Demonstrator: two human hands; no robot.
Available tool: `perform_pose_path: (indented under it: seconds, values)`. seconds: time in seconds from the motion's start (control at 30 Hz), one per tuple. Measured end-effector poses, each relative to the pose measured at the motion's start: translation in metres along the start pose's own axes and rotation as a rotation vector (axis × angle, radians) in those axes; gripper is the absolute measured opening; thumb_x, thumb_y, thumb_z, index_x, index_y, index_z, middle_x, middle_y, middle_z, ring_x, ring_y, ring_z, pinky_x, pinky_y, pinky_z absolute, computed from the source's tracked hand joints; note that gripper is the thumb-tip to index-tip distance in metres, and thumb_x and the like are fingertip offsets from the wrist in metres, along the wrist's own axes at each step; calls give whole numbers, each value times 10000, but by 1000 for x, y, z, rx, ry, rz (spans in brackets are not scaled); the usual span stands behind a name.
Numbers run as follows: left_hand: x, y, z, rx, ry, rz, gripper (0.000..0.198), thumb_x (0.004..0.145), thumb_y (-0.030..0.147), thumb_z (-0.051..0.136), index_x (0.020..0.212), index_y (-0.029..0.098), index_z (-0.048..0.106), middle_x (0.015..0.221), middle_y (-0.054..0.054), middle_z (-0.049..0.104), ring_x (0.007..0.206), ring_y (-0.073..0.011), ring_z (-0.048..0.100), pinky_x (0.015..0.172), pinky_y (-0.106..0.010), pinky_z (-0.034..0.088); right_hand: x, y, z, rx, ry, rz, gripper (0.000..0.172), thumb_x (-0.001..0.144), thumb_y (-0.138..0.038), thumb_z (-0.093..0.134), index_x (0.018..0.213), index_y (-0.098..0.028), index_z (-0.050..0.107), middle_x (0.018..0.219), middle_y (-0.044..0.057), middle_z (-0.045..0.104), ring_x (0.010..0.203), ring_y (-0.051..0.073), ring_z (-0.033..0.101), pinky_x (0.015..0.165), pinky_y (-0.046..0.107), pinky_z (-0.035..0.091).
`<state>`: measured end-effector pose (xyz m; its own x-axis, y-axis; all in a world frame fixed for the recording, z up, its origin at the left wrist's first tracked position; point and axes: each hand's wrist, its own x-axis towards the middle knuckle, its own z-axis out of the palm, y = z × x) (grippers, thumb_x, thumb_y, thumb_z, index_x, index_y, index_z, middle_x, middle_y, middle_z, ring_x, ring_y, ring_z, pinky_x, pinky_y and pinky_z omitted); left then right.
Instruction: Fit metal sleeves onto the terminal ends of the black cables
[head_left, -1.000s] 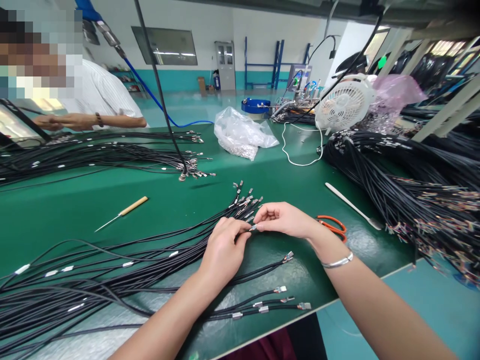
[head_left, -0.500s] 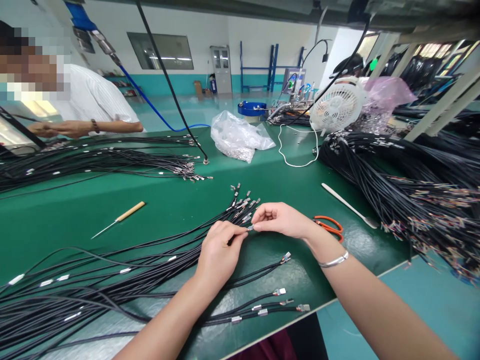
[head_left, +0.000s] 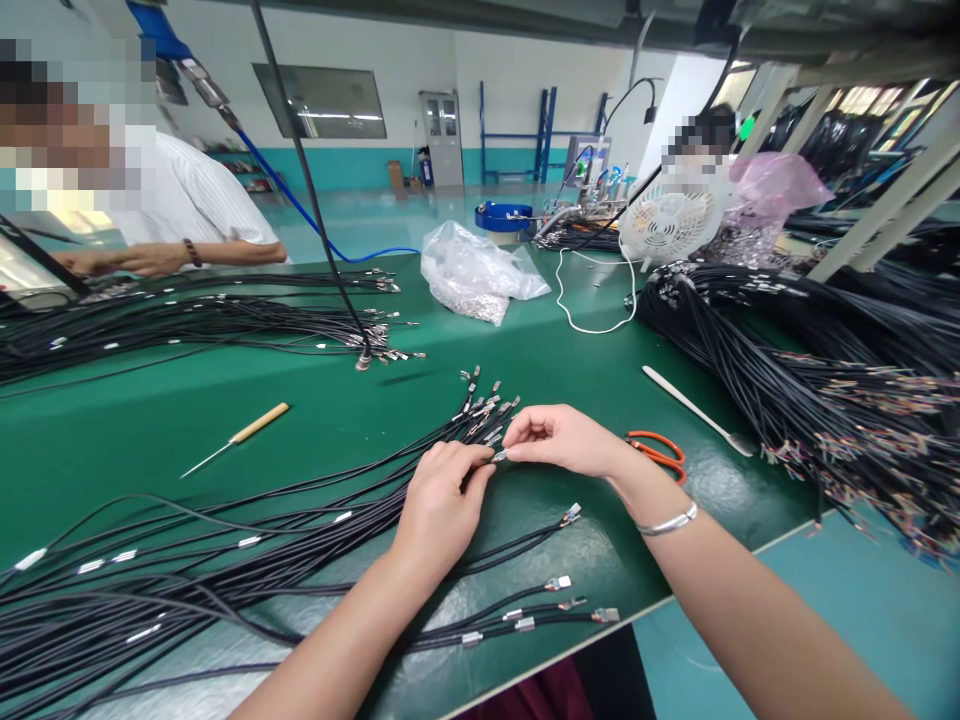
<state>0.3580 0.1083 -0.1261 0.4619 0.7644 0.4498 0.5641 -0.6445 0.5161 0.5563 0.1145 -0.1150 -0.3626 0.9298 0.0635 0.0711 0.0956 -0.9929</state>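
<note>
My left hand (head_left: 444,500) pinches the end of a black cable just behind a small silver connector (head_left: 500,456). From the other side, the thumb and fingertips of my right hand (head_left: 559,440) close on that same connector, so both hands meet at it. Beneath and beyond my left hand runs a bundle of black cables (head_left: 300,545), its connector ends (head_left: 491,405) fanned out just past my fingers. Nearer the table edge lie several separate cable ends, one with a clear plug (head_left: 606,615). Fingers partly cover the held cable end.
Orange-handled scissors (head_left: 660,455) lie beside my right wrist, with a white stick tool (head_left: 697,408) beyond. A wooden-handled awl (head_left: 259,423) rests left. Further back are a plastic bag (head_left: 480,270), a white fan (head_left: 675,215) and cable piles (head_left: 810,330). A co-worker (head_left: 202,200) sits far left.
The hanging black cord has swung to the left. Both my hands stay nearly still at the connector. The co-worker's hands at the far left have shifted slightly.
</note>
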Motion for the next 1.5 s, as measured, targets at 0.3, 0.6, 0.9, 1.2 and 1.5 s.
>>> perform_pose_path:
  seconds: [0.3,0.6,0.9,1.2,1.5]
  values:
    - [-1,-2,4,24,-30,-4,106,829,168,547,846,199,647,728,-7,585,741,-159,504,712,-314,408,-3,-5,-5,-47,-61,79,238,760,-318,675,904,-132,644,783,32,639,740,151,578,698,263,453]
    - [-3,1,4,56,-61,20,120,840,175,527,847,208,642,733,-11,577,738,-163,497,699,-314,406,-4,-2,-4,-196,-114,85,137,778,-272,638,779,-140,675,693,8,633,664,137,568,634,229,438]
    - [-2,-3,4,5,-61,47,204,843,167,521,1010,218,626,821,-22,614,795,-166,517,737,-321,434,-4,-4,-5,-130,-143,84,172,802,-300,615,796,-134,660,734,22,634,681,139,568,666,242,451]
    - [-1,-5,3,-85,-32,0,143,819,167,556,872,219,678,768,-15,640,749,-153,532,720,-316,444,-5,-8,-4,-104,-161,96,226,787,-366,635,804,-142,665,757,29,636,689,146,569,661,252,455]
    - [4,8,-3,-144,-129,-173,95,807,262,583,783,266,675,767,33,667,806,-166,543,767,-338,406,-7,-7,-5,-188,-176,49,189,800,-328,632,854,-154,679,729,13,631,694,148,570,653,241,444]
